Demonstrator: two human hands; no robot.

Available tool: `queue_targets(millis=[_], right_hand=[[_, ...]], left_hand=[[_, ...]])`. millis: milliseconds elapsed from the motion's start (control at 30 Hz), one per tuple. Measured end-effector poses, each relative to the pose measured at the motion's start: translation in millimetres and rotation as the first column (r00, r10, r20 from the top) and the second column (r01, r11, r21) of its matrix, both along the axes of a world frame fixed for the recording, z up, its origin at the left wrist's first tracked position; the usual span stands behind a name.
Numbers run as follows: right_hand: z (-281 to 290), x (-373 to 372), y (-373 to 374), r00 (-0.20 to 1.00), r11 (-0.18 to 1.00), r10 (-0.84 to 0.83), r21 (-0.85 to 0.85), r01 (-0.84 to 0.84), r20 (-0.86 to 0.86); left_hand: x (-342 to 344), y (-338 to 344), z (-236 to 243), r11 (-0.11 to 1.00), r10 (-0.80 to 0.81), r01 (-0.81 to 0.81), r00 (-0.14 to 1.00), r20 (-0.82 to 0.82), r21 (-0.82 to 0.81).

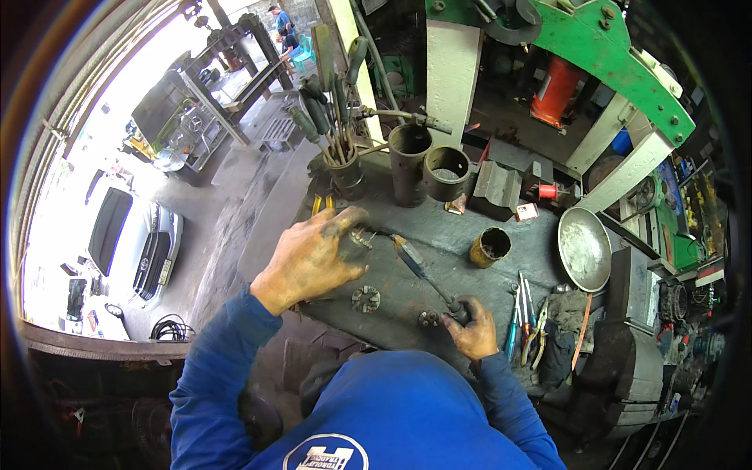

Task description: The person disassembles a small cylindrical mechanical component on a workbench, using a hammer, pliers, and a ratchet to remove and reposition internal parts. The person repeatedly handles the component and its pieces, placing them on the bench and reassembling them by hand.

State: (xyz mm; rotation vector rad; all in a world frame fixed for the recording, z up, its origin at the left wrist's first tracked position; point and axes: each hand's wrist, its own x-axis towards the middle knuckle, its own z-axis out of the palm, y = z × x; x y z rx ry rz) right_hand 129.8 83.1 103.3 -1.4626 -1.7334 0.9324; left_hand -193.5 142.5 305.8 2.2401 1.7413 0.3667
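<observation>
My left hand, greasy and in a blue sleeve, rests on the dark workbench and pinches a small brass-coloured part at its fingertips. My right hand grips the dark handle end of a long tool that lies slanted across the bench, its tip pointing toward the left hand. A small round toothed metal part lies just below the left hand. Another small round piece sits beside the right hand.
A cup of screwdrivers and two dark metal cylinders stand at the back of the bench. A rusty can, a round metal pan, pliers and a vise are to the right. A white car is parked at left.
</observation>
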Motion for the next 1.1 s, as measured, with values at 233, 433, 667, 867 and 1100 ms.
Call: queue_targets(millis=[233,433,667,867,1100], right_hand=[[61.7,16.0,36.3,0.970,0.997,-0.060,-0.055,0.048,-0.237],[102.6,-34.9,94.6,0.645,0.893,-0.290,-0.442,-0.083,-0.707],[89.6,-100.0,128.2,0.579,0.872,-0.385,-0.489,-0.027,-0.719],[57.2,-102.2,157.0,0.580,0.901,-0.297,-0.424,-0.093,-0.759],[41.1,25.9,106.1,0.942,0.982,-0.191,0.060,0.181,0.276]], left_hand=[[-0.3,-12.9,-19.1,0.993,0.106,-0.103,0.993,0.055,-0.063],[-0.7,-29.6,-45.3,0.994,0.107,-0.104,0.987,0.118,-0.027],[-3.1,-44.3,-52.0,0.984,0.178,-0.171,0.973,0.150,-0.057],[-0.4,-43.1,-53.0,0.987,0.160,-0.161,0.974,0.161,-0.008],[-1.2,-43.0,-61.7,0.983,0.181,-0.174,0.966,0.182,-0.055]])
